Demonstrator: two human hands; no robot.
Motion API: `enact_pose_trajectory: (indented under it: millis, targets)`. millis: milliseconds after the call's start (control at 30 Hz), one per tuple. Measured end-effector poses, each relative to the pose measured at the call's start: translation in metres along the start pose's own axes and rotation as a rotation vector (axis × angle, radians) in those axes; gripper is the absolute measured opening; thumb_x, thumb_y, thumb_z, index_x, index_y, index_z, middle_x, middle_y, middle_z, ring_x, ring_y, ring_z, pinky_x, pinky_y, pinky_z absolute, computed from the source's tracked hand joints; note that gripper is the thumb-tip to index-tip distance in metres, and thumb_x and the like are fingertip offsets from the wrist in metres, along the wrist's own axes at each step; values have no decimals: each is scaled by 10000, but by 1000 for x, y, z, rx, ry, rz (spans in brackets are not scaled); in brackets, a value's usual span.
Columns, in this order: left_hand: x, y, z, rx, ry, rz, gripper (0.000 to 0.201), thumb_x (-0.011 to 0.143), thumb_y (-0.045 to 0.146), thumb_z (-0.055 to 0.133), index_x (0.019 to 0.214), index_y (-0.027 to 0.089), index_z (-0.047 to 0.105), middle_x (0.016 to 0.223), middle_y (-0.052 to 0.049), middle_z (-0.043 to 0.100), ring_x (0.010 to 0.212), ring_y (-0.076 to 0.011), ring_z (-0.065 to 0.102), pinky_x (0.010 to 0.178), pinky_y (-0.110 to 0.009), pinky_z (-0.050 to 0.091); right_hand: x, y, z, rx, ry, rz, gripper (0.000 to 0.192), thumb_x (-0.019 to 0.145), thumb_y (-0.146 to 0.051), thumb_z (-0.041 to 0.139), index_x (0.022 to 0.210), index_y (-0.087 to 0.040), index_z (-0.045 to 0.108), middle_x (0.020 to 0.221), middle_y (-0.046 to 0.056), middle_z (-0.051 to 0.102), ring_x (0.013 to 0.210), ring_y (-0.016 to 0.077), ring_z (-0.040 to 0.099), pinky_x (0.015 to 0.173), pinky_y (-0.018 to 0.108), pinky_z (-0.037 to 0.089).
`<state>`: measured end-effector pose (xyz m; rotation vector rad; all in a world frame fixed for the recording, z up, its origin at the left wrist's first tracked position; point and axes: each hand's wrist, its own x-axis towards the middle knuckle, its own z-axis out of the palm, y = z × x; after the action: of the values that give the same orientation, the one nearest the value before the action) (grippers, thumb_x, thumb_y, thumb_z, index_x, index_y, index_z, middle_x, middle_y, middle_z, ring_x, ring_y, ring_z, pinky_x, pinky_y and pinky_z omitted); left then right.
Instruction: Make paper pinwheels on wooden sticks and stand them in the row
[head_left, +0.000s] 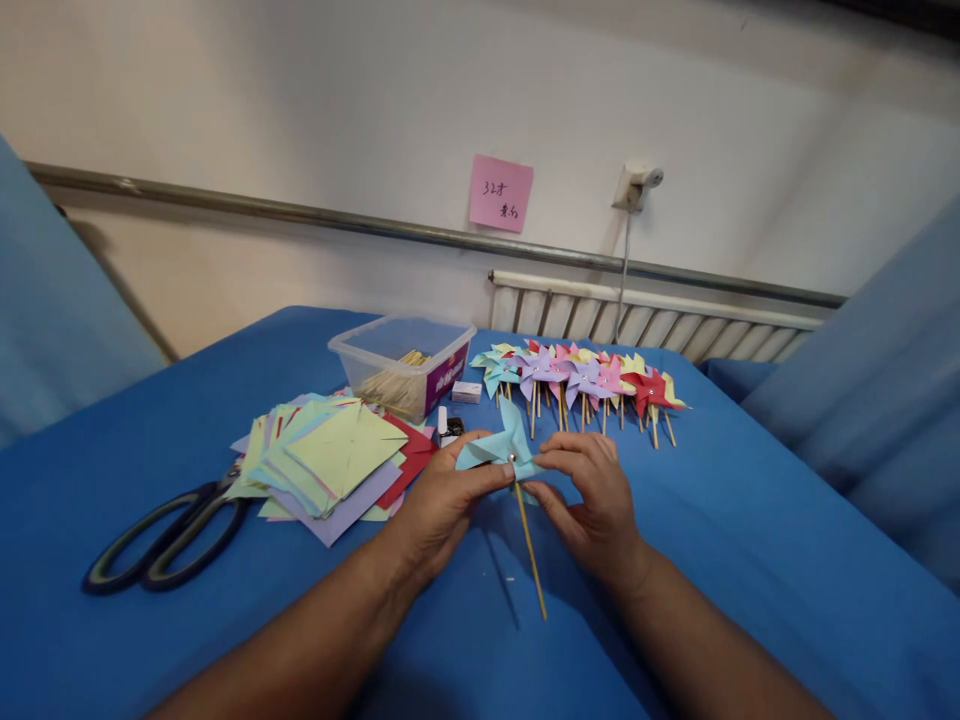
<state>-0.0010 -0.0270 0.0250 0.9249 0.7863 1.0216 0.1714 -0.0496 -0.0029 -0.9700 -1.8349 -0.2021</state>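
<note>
A light blue paper pinwheel (512,428) on a thin wooden stick (531,550) is held up above the blue cloth, with a pin head at its centre. My left hand (442,500) grips its left side, the thumb pressed just below the pin. From the right, my right hand (592,500) pinches a lower blade between thumb and fingers. The stick hangs down between both hands, its lower end free. Behind my left hand are a small black and white item (448,426), partly hidden, and a little white box (466,392).
Left lies a pile of coloured paper squares (345,450) with large scissors (169,540) beside it. A clear plastic tub (405,365) of sticks stands behind. Several finished pinwheels (585,380) lie at the back right, before a radiator (645,315). A pink note (501,193) hangs on the wall.
</note>
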Motion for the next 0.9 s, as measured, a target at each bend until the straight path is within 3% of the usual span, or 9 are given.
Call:
enact_pose_trajectory:
  millis: [467, 733, 900]
  targets:
    - [0, -2, -1, 23, -41, -21, 218, 625, 161, 769, 784, 176, 620, 729, 12, 607, 700, -119, 539, 698, -248, 396, 0, -3, 0, 139, -10, 59, 120, 845, -203, 643, 952, -237, 600, 909, 33, 658, 862, 187, 620, 794, 387, 443]
    - [0, -3, -1, 29, -65, -32, 188, 687, 211, 745, 824, 174, 622, 765, 0, 620, 713, -122, 553, 715, -257, 414, -2, -1, 2, 86, 4, 37, 120, 836, -156, 642, 925, -231, 610, 902, 28, 658, 838, 174, 613, 785, 376, 431]
    - [3, -3, -1, 9, -2, -28, 176, 719, 265, 731, 797, 161, 613, 748, -4, 613, 709, -126, 564, 719, -267, 439, -1, -2, 2, 88, 25, 83, 154, 846, -161, 612, 986, -225, 615, 943, 48, 635, 876, 181, 596, 791, 366, 443]
